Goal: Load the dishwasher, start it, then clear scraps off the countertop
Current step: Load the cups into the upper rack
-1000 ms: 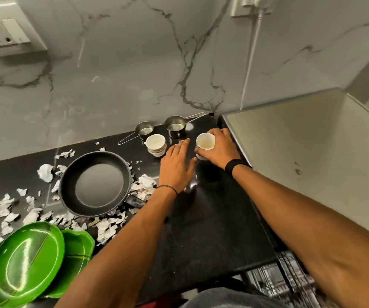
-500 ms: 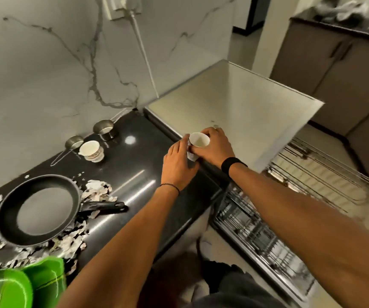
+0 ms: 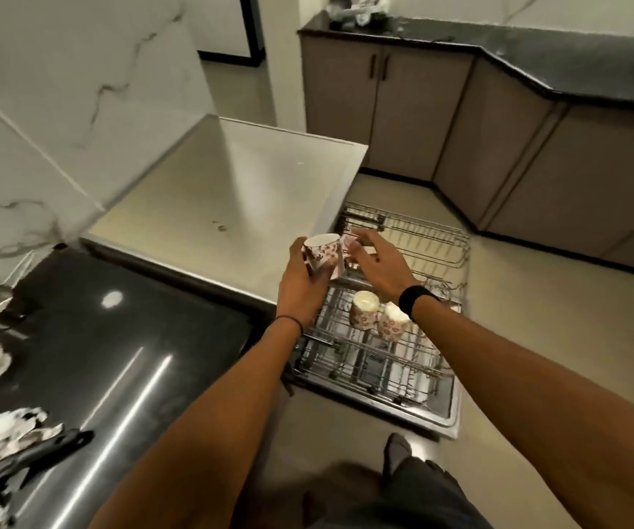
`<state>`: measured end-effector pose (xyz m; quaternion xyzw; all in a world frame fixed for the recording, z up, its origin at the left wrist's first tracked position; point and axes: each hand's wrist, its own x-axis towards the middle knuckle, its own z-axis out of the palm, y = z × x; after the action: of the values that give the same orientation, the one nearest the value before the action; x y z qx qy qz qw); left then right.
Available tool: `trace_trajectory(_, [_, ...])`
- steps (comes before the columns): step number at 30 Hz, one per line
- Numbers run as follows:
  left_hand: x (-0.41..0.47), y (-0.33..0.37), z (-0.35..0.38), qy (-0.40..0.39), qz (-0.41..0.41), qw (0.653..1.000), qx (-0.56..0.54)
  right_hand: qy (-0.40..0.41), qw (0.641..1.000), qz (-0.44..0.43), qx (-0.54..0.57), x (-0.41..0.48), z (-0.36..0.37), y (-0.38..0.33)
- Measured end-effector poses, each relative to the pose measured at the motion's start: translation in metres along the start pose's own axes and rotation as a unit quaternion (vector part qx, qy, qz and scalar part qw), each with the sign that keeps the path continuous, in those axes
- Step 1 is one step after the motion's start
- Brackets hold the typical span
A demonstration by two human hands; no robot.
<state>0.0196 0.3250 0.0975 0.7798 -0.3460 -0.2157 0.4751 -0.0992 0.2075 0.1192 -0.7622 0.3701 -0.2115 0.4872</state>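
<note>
My left hand (image 3: pixel 302 288) curled its fingers round a white floral cup (image 3: pixel 321 252) over the left edge of the steel wire dishwasher rack (image 3: pixel 428 238), ready to load. Fingers of my right hand (image 3: pixel 378 261) were spread, hold unclear.

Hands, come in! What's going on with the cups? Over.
Left hand grips a cup above the rack. Right hand beside it, grip unclear. Two more cups upside down in rack. Nothing in the way.
</note>
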Motion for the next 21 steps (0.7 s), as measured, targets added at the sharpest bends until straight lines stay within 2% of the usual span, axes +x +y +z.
trace_trajectory(3, [0.01, 0.014, 0.034, -0.029, -0.017, 0.999, -0.034, -0.012, 0.999, -0.009, -0.037, -0.007, -0.034, 0.034])
trace_trajectory(7, [0.036, 0.03, 0.083, -0.067, -0.079, 0.992, -0.073, -0.04, 0.989, -0.052, -0.13, -0.005, -0.072, 0.067])
trace_trajectory(11, [0.063, 0.039, 0.137, -0.093, -0.18, 0.966, -0.16, -0.018, 0.989, -0.085, -0.119, 0.009, -0.094, 0.091])
trace_trajectory(16, [0.081, 0.061, 0.183, -0.13, -0.233, 0.941, -0.207, 0.025, 0.992, -0.077, -0.1, 0.042, -0.132, 0.115])
trace_trajectory(19, [0.096, 0.071, 0.201, -0.129, -0.225, 0.952, -0.163, 0.009, 0.994, -0.065, -0.092, 0.063, -0.158, 0.125])
trace_trajectory(21, [0.102, 0.075, 0.208, -0.105, -0.165, 0.978, -0.073, 0.009, 0.996, -0.036, -0.077, 0.074, -0.171, 0.131])
